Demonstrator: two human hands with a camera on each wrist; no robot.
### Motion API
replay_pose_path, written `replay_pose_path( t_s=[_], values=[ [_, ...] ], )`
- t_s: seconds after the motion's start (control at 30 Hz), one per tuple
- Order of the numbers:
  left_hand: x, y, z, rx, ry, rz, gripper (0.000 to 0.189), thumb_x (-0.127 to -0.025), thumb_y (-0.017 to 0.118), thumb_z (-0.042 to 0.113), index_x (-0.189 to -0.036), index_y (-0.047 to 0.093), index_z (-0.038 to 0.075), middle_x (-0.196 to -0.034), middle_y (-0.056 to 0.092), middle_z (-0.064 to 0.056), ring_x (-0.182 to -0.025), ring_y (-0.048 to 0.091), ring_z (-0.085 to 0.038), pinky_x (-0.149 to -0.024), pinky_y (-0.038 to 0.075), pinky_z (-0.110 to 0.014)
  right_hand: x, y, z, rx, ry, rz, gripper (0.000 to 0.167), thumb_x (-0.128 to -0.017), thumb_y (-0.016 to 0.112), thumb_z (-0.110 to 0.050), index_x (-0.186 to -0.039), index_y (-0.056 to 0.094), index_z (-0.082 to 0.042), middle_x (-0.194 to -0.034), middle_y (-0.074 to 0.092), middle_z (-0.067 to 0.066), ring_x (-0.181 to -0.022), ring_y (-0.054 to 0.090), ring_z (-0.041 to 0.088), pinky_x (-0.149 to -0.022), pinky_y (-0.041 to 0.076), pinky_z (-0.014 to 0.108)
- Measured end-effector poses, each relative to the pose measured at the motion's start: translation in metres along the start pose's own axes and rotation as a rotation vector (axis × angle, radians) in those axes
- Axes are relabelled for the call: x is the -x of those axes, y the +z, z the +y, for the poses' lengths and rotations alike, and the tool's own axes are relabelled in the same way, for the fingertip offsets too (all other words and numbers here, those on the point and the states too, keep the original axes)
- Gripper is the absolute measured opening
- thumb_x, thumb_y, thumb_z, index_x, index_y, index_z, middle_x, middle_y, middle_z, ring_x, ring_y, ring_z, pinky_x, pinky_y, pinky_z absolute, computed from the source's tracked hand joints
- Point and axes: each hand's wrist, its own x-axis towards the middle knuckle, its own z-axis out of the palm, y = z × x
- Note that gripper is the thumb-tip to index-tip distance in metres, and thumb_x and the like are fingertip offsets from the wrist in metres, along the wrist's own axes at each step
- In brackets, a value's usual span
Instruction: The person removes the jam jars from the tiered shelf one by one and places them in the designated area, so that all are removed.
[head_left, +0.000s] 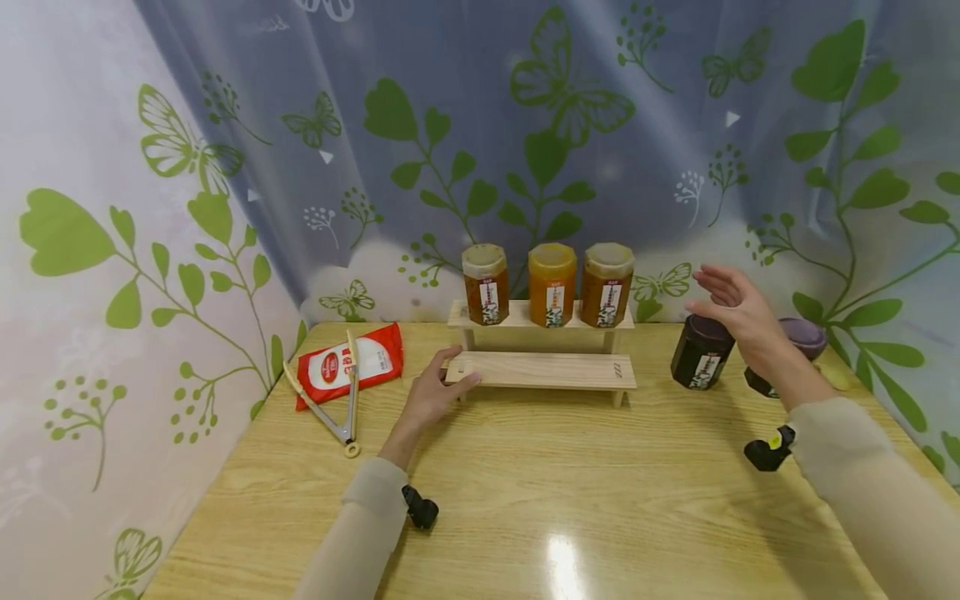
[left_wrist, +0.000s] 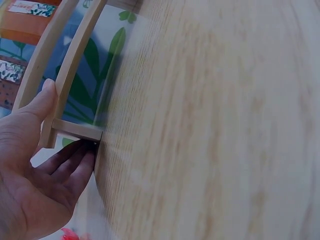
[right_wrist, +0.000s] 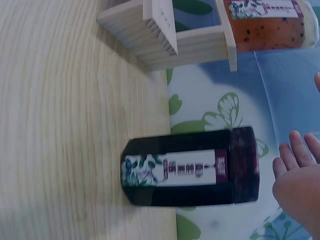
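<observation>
A two-tier wooden display shelf (head_left: 547,369) stands at the back of the table. My left hand (head_left: 432,390) holds its left end; in the left wrist view the thumb rests at the lower board's edge and the fingers (left_wrist: 75,167) bend around the end leg. Close above a dark jar (head_left: 697,358) with a purple lid, my right hand (head_left: 738,317) hovers with fingers spread from the thumb. The right wrist view shows this hand (right_wrist: 302,175) apart from the jar's lid, nothing in its grasp. Behind the right forearm, a second purple-lidded jar (head_left: 804,335) is partly hidden.
Three amber jars, left (head_left: 486,287), middle (head_left: 552,287) and right (head_left: 606,287), stand on the upper tier. At the table's left lie a red and white packet (head_left: 378,354) and metal tongs (head_left: 351,408) partly over it. A patterned curtain (head_left: 465,100) hangs behind.
</observation>
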Motion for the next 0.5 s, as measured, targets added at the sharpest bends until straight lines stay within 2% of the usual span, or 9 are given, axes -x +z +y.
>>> replay_pose_path(
  t_s=[0.13,0.37,0.5],
  values=[
    [0.000,0.000,0.000,-0.003,-0.002,0.000,0.074,-0.093,0.076,0.051,-0.157,0.045,0.032,-0.165,0.038,-0.016,-0.148,0.039,-0.043,-0.111,0.042,-0.060,-0.006,0.012,-0.004,0.001,-0.017,-0.015,0.076,-0.105,0.066,-0.020,-0.167,0.021,-0.015,-0.170,0.027,0.013,-0.158,0.019,0.031,-0.128,0.012,0.042],
    [0.001,0.000,0.000,-0.009,-0.004,0.002,0.074,-0.092,0.077,0.052,-0.156,0.045,0.033,-0.163,0.039,-0.017,-0.147,0.040,-0.043,-0.110,0.043,-0.060,-0.016,0.034,-0.012,-0.035,0.006,-0.077,0.081,-0.103,0.067,-0.018,-0.167,0.017,-0.015,-0.171,0.022,0.018,-0.158,0.012,0.040,-0.126,0.009,0.057],
    [0.000,0.000,0.000,-0.008,-0.012,0.003,0.073,-0.093,0.077,0.052,-0.156,0.046,0.033,-0.162,0.041,-0.018,-0.147,0.041,-0.042,-0.110,0.044,-0.060,-0.019,0.046,-0.016,-0.058,0.004,-0.105,0.082,-0.102,0.069,-0.018,-0.167,0.018,-0.015,-0.170,0.022,0.019,-0.157,0.014,0.042,-0.125,0.012,0.060]
  ],
)
